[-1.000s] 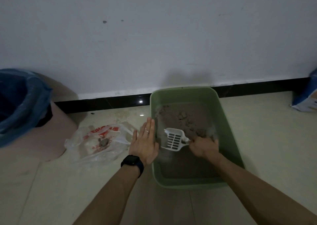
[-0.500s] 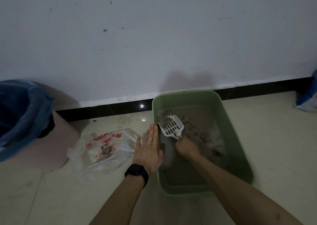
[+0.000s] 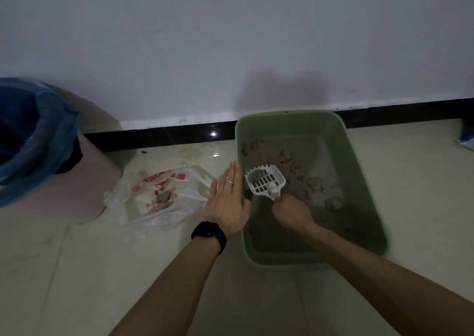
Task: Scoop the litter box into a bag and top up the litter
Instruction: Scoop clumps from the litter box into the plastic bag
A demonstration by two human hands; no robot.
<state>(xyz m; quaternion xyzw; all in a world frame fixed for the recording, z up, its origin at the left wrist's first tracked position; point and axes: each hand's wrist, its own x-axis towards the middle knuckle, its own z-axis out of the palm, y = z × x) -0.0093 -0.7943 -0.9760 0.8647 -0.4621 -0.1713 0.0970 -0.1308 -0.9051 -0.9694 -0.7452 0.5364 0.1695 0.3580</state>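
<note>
A green litter box [image 3: 359, 171] stands on the floor by the wall, with grey litter and several clumps inside. My right hand [image 3: 291, 212] grips the handle of a white slotted scoop [image 3: 265, 182], held above the litter near the box's left wall, a small dark clump in its bowl. My left hand [image 3: 227, 202] lies flat with straight fingers against the outside of the box's left rim. A clear plastic bag with red print [image 3: 159, 197] lies on the floor left of the box and holds a few grey clumps.
A pink bin lined with a blue bag [image 3: 38, 141] stands at the left. A blue and white litter sack [image 3: 466, 138] shows at the right edge. Pale floor tiles spread in front, and a black skirting runs along the wall.
The scoop went from the box's middle to its far left corner, then came up and back along the left wall with a clump in it. My left hand stays on the rim.
</note>
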